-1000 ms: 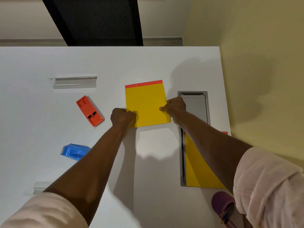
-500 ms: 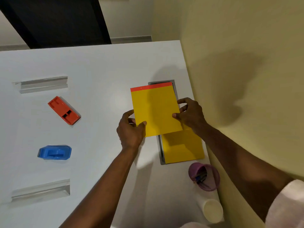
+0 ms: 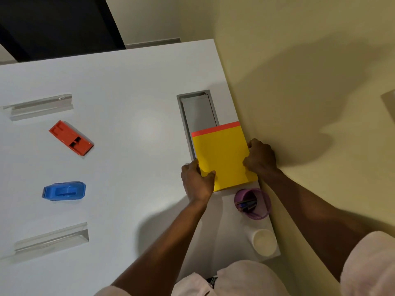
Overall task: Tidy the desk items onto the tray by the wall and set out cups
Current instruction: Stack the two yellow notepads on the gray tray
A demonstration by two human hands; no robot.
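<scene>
no readable writing. both hands' fingers (image 3: 208,175) pinch yellow pad (image 3: 222,159), left hand (image 3: 197,182) at near-left corner, right hand (image 3: 259,157) at right edge; since earlier, pad moved wallward over grey tray (image 3: 198,110) on bench (image 3: 128,129).

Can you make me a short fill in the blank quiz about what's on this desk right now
1. Both hands hold a yellow pad with a ____ strip along its far edge.
2. The purple cup near the wall holds ____.
3. The stapler-like item nearer the person than the orange one is ____.
4. The left hand grips the pad's near ____ corner; the right hand grips the opposite edge.

Missing words: red; pens; blue; left
</scene>
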